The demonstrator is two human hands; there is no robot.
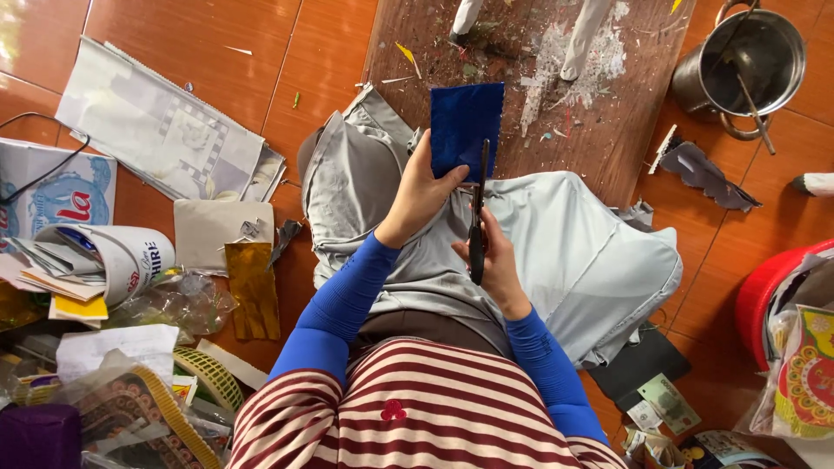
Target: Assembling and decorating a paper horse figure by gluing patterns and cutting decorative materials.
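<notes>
Head view | left hand (423,193) holds blue sheet (466,126) | right hand (495,260) grips scissors (479,221), blades edge-on

Glossy blue foil sheet (466,128), perhaps paper-backed; matt black scissors (477,227); shiny metal pot (749,61).

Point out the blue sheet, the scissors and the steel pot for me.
blue sheet (466,122), head view, middle of the sheet.
scissors (478,227), head view, near the pivot.
steel pot (786,35), head view, right rim.
</notes>
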